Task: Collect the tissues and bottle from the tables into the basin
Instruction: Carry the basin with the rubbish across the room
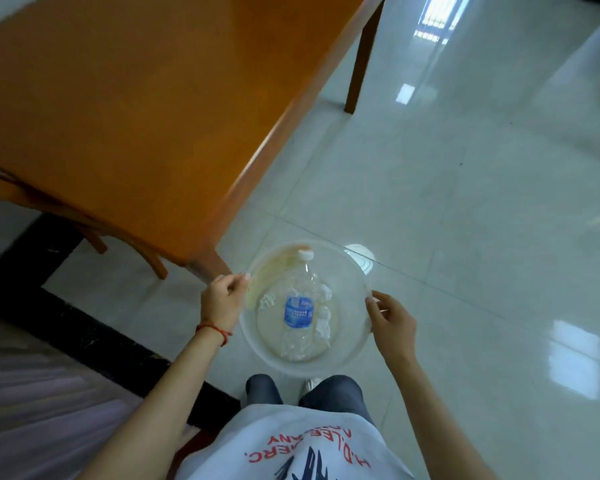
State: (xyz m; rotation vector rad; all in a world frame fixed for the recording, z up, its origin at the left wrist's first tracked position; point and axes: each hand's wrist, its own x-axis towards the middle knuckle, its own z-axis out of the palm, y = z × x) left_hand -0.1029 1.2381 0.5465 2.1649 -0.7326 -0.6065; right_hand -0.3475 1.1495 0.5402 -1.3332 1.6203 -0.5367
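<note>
Head view: the person stood on the tiled floor [465,202] beside the corner of an orange table [118,116], carrying a clear basin [347,355] in front of the body.
Left hand [222,303]: it pinched the basin's near-left rim, thumb and fingers curled over the edge; a red cord [213,330] circled that wrist.
Right hand [392,323]: it held the opposite rim, fingers curled round the edge from outside, thumb on top as far as I could tell.
Between the two grips: the bottle [298,306] lay on its side across the basin's floor, white cap pointing away from the person, blue label facing up.
Beside the bottle: crumpled white tissues [321,320] lay against it on the right-hand side, and another clump sat just to the left-hand side of the label.
Done, by my reckoning: the bottle and several tissues were already in the basin.
Left to do: I saw no tissue or bottle on the part of the table that showed; other tables were out of sight, so I could not say whether anything remained there.
Risk I noticed: the basin was held only at its rim, so a tilt could roll the bottle.
</note>
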